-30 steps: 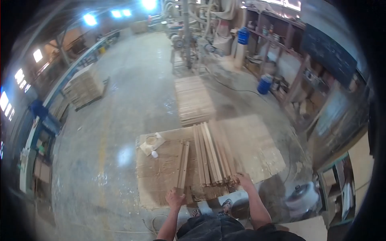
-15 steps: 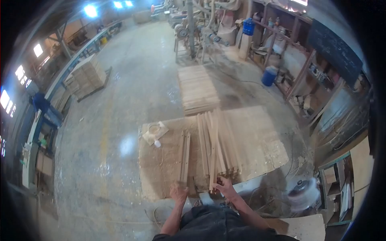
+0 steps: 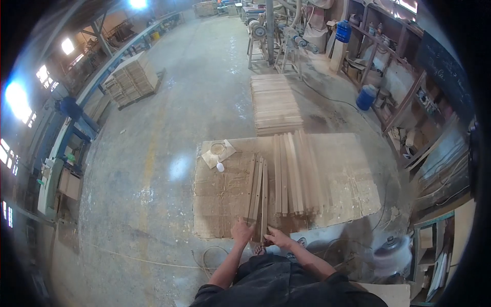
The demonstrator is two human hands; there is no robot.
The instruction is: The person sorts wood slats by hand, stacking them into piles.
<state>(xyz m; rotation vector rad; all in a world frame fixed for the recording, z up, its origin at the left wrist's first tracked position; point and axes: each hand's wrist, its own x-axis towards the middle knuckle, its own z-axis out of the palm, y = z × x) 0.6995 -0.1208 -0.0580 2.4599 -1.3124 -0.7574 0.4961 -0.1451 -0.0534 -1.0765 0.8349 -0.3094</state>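
On the left part of the worktable (image 3: 342,174) lies a small group of wooden strips (image 3: 253,187) with dark holes. My left hand (image 3: 242,231) is at their near ends, its fingers close to the wood; what it grips, if anything, cannot be made out. My right hand (image 3: 277,238) pinches the near end of one strip (image 3: 264,204), which lies slightly slanted at the right side of this group. A wider set of strips (image 3: 294,174) rests to the right, apart from the first group.
A round ring on a square board (image 3: 218,149) and a small white object (image 3: 220,167) are at the table's back left. Beyond stands a stack of strips (image 3: 276,105). A fan-like machine (image 3: 391,253) is at right; a person (image 3: 76,112) works at far left.
My right hand has carried a strip left from the wider set to the small group. My left hand stays at the near ends of that group. The view has shifted.
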